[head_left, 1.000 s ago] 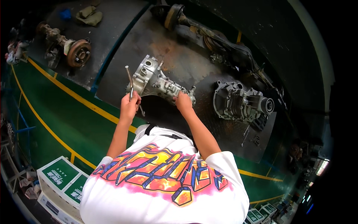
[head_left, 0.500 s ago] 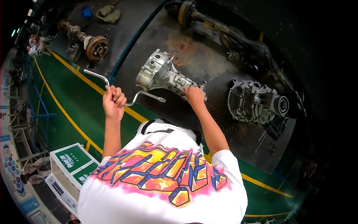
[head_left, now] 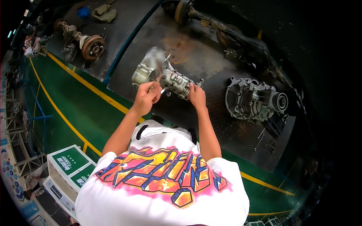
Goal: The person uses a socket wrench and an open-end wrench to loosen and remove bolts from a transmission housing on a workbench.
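Note:
A grey metal gearbox housing lies on a dark steel floor plate in front of me. My left hand is closed around a bent metal crank wrench, whose upper part is blurred against the housing. My right hand rests on the near right end of the housing, fingers curled on it. My white printed shirt fills the lower part of the view.
A second gearbox housing sits to the right with small tools beside it. An axle with a brake disc lies at upper left, another axle at the top. Green floor with yellow lines, white-green boxes lower left.
My left hand has swung the crank wrench from out at the left back onto the gearbox housing. My right hand has stayed on the housing.

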{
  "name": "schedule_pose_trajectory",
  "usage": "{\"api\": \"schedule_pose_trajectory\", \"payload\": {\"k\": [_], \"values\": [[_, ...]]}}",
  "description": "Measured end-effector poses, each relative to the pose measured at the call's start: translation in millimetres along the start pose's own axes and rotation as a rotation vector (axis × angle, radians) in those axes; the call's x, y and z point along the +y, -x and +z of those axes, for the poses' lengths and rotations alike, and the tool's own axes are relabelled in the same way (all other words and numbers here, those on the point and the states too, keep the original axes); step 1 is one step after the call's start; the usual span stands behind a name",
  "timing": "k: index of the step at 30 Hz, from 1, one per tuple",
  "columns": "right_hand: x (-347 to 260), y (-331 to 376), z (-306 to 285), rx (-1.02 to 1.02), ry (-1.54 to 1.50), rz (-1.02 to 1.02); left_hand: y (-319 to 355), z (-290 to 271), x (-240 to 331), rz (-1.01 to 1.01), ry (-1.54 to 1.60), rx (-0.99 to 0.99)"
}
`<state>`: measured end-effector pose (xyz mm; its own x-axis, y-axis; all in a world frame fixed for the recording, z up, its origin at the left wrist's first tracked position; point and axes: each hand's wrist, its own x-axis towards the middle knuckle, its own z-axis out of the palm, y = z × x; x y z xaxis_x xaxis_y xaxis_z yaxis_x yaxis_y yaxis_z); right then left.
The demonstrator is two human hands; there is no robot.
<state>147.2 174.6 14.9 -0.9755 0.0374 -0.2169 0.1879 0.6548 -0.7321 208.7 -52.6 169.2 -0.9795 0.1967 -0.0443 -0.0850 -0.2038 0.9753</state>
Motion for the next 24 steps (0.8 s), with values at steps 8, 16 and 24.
{"api": "schedule_pose_trajectory", "payload": {"k": [8,16,24], "values": [[-119.7,32.8,-103.0,-0.232,-1.013,-0.424,-78.4,26.3,2.1,0.016,-0.087,-0.424],[-155.6,45.0,-89.7,0.071,-1.171,-0.291,-94.7,26.5,-42.1,0.072,-0.142,-0.615],[-173.3,52.3,-89.6,0.216,-1.092,-0.441,-108.2,20.6,-23.9,0.093,-0.217,-0.672]]}}
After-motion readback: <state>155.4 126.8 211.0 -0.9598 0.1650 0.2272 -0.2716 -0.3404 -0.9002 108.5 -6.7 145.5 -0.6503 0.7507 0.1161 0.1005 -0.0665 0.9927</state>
